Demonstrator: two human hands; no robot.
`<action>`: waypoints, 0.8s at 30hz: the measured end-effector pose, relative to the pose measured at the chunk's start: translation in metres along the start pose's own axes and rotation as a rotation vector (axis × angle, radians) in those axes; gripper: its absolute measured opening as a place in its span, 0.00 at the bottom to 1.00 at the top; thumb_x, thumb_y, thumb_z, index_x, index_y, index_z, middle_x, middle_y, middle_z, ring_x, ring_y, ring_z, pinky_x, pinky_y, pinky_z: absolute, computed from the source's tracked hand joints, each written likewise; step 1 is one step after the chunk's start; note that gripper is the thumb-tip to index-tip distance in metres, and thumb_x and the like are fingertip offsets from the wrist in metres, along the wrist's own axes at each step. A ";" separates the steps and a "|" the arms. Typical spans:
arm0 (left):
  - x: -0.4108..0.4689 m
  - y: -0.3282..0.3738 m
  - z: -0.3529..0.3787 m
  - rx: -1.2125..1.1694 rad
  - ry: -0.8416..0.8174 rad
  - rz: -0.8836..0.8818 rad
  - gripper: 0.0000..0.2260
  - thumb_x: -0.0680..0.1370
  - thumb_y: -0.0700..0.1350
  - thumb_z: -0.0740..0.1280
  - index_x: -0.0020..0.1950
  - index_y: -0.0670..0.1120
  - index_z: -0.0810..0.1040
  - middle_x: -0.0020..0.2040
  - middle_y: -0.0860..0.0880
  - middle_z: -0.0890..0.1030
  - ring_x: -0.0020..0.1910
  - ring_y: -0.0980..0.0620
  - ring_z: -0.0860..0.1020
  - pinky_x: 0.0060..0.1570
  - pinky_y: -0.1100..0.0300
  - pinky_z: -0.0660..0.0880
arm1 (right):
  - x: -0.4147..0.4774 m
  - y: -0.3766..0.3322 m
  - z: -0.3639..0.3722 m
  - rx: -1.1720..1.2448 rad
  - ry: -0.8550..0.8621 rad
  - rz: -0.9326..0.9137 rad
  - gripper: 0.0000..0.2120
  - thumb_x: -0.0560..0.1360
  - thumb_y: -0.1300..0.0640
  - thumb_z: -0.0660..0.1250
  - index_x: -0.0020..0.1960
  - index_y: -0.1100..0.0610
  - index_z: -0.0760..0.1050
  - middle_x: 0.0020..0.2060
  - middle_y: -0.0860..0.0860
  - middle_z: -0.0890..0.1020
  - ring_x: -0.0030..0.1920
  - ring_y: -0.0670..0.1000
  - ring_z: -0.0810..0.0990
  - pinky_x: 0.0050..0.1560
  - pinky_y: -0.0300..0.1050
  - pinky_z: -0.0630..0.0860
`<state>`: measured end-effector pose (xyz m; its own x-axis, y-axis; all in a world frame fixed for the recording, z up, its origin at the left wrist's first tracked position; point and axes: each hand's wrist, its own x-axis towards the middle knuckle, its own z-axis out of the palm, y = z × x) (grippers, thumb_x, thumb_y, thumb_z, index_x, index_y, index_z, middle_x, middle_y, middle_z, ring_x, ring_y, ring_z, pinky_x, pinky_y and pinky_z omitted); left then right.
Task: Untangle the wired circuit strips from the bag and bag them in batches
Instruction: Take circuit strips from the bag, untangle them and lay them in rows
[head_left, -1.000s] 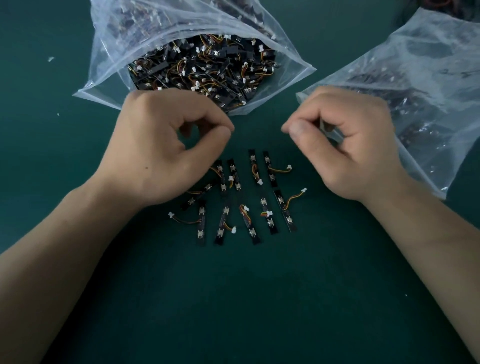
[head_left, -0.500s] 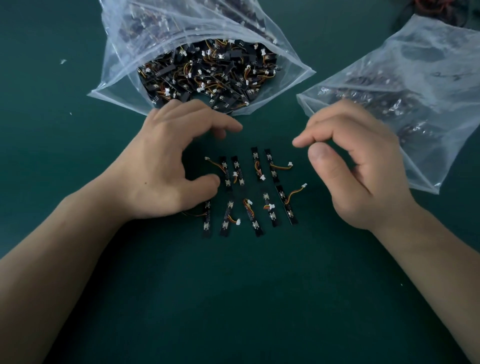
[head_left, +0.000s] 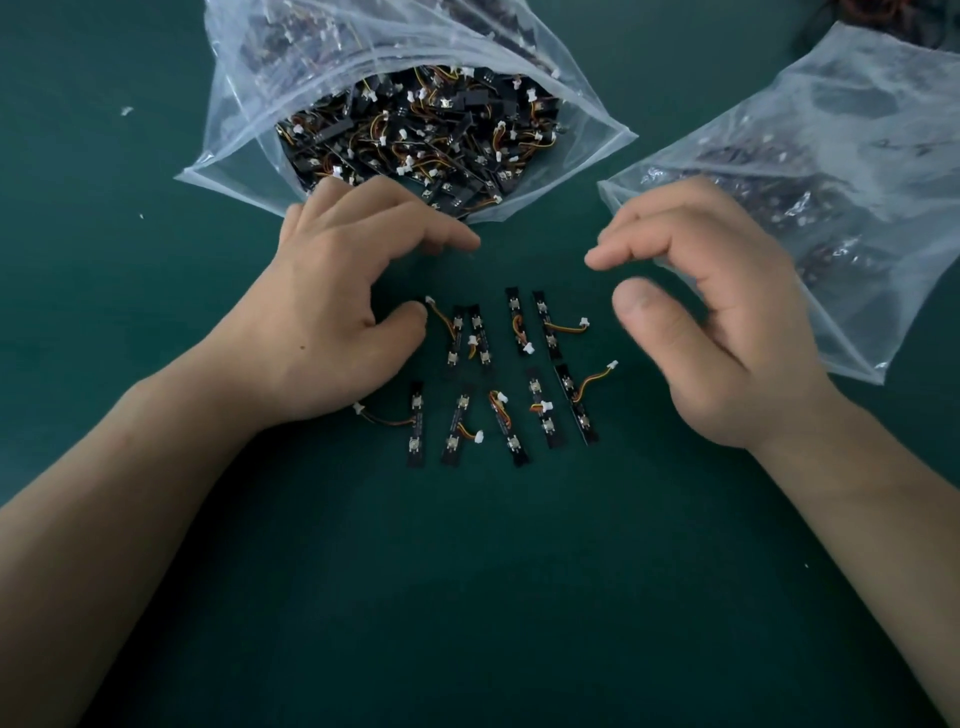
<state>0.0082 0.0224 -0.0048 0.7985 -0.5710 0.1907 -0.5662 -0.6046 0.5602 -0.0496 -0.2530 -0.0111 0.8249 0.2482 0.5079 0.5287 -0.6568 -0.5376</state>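
Several black circuit strips (head_left: 498, 374) with orange wires and white plugs lie in two rows on the green table, between my hands. An open clear bag (head_left: 249, 119) at the top centre holds a tangled heap of the same strips. My left hand (head_left: 343, 306) hovers just left of the rows, fingers loosely spread, thumb tip near a white plug; it holds nothing. My right hand (head_left: 711, 322) is to the right of the rows, fingers relaxed and empty. A second clear bag (head_left: 852, 156) with strips inside lies at the upper right, behind my right hand.
The green table surface (head_left: 493, 597) stretches toward me below the strips. Small white scraps (head_left: 126, 110) lie at the upper left. A dark tangle of wires (head_left: 883, 15) shows at the top right corner.
Both hands have opened from curled, pinching poses and moved apart and down beside the rows. One more strip now lies at the left of the upper row.
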 end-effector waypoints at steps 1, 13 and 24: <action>0.000 0.000 0.000 -0.009 0.009 -0.002 0.25 0.71 0.41 0.66 0.68 0.54 0.79 0.59 0.53 0.77 0.59 0.43 0.71 0.66 0.40 0.67 | -0.001 -0.002 0.000 -0.019 -0.043 -0.005 0.13 0.79 0.57 0.65 0.59 0.64 0.79 0.58 0.57 0.79 0.62 0.56 0.78 0.65 0.57 0.72; -0.001 0.004 -0.003 -0.022 -0.043 -0.021 0.32 0.64 0.44 0.66 0.69 0.54 0.78 0.61 0.54 0.76 0.59 0.49 0.67 0.65 0.47 0.64 | -0.010 -0.021 0.011 -0.230 -0.320 -0.097 0.50 0.70 0.35 0.72 0.83 0.55 0.56 0.83 0.56 0.54 0.82 0.56 0.55 0.79 0.60 0.52; -0.002 0.002 -0.002 0.008 -0.064 0.040 0.29 0.67 0.51 0.66 0.69 0.58 0.76 0.63 0.58 0.74 0.59 0.50 0.66 0.61 0.54 0.59 | -0.007 -0.025 0.015 -0.304 -0.311 -0.110 0.53 0.70 0.29 0.71 0.83 0.55 0.56 0.83 0.57 0.53 0.82 0.56 0.56 0.79 0.54 0.50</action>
<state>0.0053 0.0232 -0.0026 0.7604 -0.6291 0.1612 -0.5995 -0.5845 0.5468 -0.0658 -0.2277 -0.0117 0.8128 0.4999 0.2991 0.5719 -0.7825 -0.2463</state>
